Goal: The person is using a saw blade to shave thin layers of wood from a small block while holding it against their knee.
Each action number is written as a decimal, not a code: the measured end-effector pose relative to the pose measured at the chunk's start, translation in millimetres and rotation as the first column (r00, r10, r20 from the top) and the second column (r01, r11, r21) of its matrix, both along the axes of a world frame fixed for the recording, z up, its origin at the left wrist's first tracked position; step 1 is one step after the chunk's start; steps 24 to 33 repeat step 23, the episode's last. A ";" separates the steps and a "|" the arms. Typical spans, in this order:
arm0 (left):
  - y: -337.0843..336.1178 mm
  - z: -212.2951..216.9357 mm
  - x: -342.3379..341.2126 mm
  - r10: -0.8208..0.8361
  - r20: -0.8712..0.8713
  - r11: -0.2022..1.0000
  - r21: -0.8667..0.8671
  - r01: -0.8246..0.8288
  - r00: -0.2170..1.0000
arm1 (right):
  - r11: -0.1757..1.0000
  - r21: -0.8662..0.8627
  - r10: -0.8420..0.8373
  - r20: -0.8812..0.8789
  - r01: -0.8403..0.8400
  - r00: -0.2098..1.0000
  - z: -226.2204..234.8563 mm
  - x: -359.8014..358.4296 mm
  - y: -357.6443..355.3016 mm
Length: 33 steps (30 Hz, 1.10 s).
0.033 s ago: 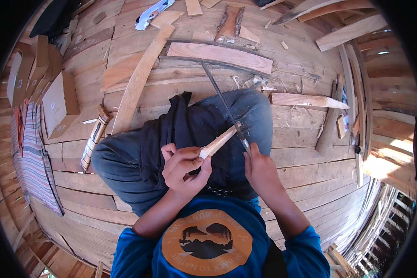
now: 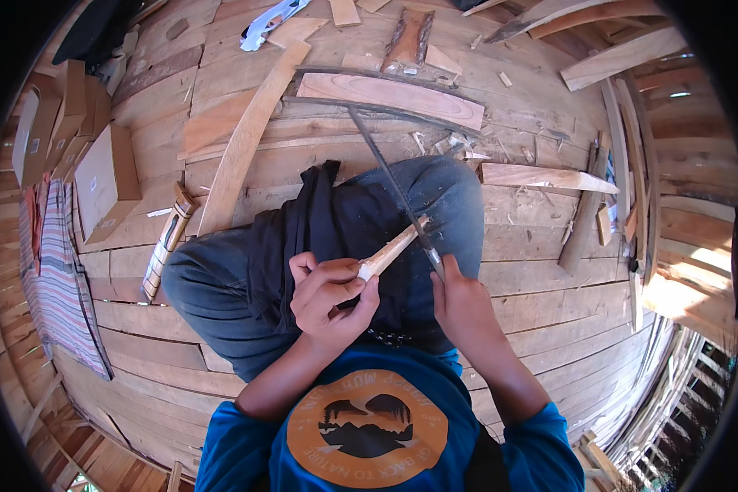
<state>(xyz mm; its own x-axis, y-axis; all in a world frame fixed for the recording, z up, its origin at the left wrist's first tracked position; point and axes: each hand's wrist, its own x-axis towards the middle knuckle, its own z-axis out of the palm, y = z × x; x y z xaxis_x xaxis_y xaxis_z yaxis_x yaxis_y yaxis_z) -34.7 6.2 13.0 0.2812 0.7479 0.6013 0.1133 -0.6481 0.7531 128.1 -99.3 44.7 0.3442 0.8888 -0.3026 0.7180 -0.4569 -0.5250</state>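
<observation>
My left hand (image 2: 328,299) is closed, pinching the pale thick end of a short tapered piece of wood (image 2: 392,250) between thumb and fingers. Its thin end slants up and right over my lap. In my closed right hand (image 2: 465,302) is a long narrow dark metal tool (image 2: 379,156); whether it is a knife or a file I cannot tell. The tool crosses the wood near its thin end and points away to the upper left. Its handle is mostly hidden by my fingers. A dark cloth (image 2: 283,238) lies across my lap under the wood.
Ahead lie a wide plank (image 2: 389,97), a long curved board (image 2: 250,139) and wood shavings. A pale split piece (image 2: 541,177) rests by my right knee. Near my left knee is a wrapped sheath-like object (image 2: 168,246); cardboard boxes (image 2: 107,184) stand farther left.
The tool's far tip has swung slightly to the left. My left hand and the wood have shifted a little to the right.
</observation>
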 end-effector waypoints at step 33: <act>-1.5 -7.8 -10.7 -0.065 0.010 0.998 0.002 0.065 0.998 | 0.999 -0.002 0.050 0.055 -0.050 0.997 -4.8 11.0 2.3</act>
